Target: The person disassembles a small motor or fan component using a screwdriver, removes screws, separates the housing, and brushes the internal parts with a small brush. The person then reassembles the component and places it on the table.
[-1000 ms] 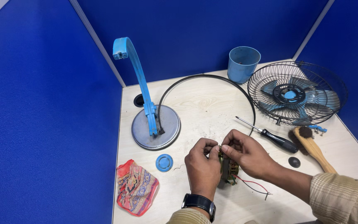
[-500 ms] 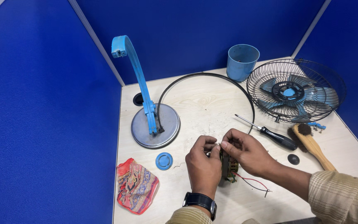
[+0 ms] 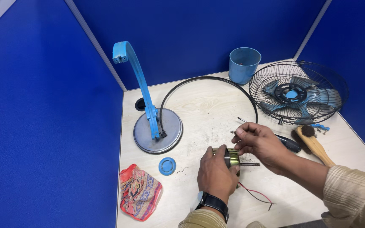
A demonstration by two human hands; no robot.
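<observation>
My left hand point(image 3: 215, 173), with a black watch on its wrist, grips a small brass-coloured fan motor point(image 3: 233, 156) on the pale table point(image 3: 199, 109). The motor's thin shaft point(image 3: 250, 164) points right, and red and black wires point(image 3: 255, 195) trail from it toward the front edge. My right hand point(image 3: 262, 142) hovers just above and to the right of the motor. Its thumb and forefinger pinch a tiny metal piece point(image 3: 233, 132), too small to identify.
A blue fan stand on a round metal base point(image 3: 157, 131) rises at the left, with a black ring point(image 3: 208, 79) behind. A blue cup point(image 3: 243, 63), a wire grille with blue blades point(image 3: 297, 93), a screwdriver point(image 3: 289, 144), a wooden brush point(image 3: 314, 144), a blue cap point(image 3: 167, 166) and a patterned cloth point(image 3: 139, 192) lie around.
Both hands were together on the motor. Now my right hand has drawn up and away with a small piece, and the motor's shaft shows beside my left hand.
</observation>
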